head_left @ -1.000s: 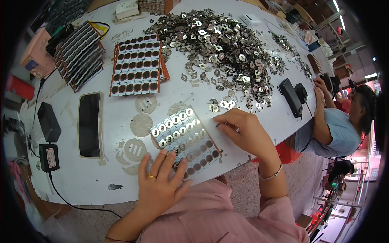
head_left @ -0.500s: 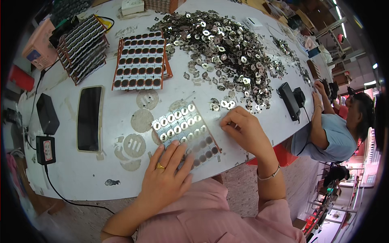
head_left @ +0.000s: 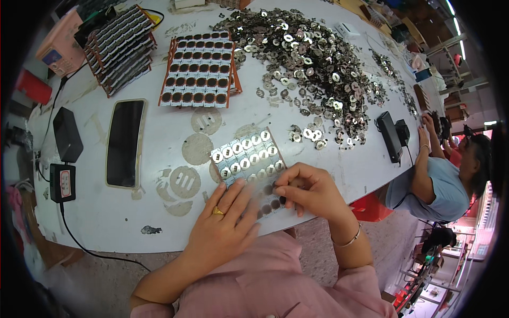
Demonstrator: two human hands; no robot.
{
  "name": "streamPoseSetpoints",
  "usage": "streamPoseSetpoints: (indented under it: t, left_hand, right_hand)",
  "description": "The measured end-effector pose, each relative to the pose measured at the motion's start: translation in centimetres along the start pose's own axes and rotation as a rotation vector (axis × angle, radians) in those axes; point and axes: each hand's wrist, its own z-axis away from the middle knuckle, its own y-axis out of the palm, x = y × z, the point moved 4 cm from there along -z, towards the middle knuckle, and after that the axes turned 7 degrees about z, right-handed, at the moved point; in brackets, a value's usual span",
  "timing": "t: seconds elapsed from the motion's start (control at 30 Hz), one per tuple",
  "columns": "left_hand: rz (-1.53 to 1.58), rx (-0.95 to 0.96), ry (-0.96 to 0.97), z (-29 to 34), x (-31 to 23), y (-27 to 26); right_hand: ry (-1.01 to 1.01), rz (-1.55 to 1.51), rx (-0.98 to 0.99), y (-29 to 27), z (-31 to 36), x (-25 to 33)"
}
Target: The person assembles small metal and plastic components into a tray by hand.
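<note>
In front of me lies a flat panel (head_left: 245, 153) with rows of round spots. Its far rows carry shiny silver metal discs (head_left: 248, 146) with small slots, while the near rows show bare dark circles (head_left: 274, 204). My left hand (head_left: 225, 220), with a ring on one finger, rests outstretched on the panel's near left part and covers some of it. My right hand (head_left: 305, 191) is at the panel's right edge, thumb and fingers pinched together over a dark circle. Whatever sits between those fingertips is too small to make out.
A large heap of loose metal discs (head_left: 318, 63) spreads across the far table. Stacked panels (head_left: 196, 71) and a leaning pile of panels (head_left: 119, 50) stand far left. A phone (head_left: 126, 143) and black adapters (head_left: 68, 135) lie left. Another person (head_left: 432, 175) sits at the right.
My right hand has moved left and nearer, from beside the panel's right edge onto its near rows. The left hand stays spread on the panel. The whole view has shifted slightly.
</note>
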Motion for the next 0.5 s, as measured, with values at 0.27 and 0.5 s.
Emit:
streamPoseSetpoints:
  t: [0.27,0.5]
  left_hand:
    - [-0.023,0.002,-0.007,0.1,0.1,0.2]
    - [-0.068,-0.011,-0.005,-0.3,-0.1,0.0]
  right_hand:
    - [-0.316,0.585,-0.122,1.4,-0.1,0.9]
    - [-0.356,0.677,-0.196,1.7,-0.2,1.8]
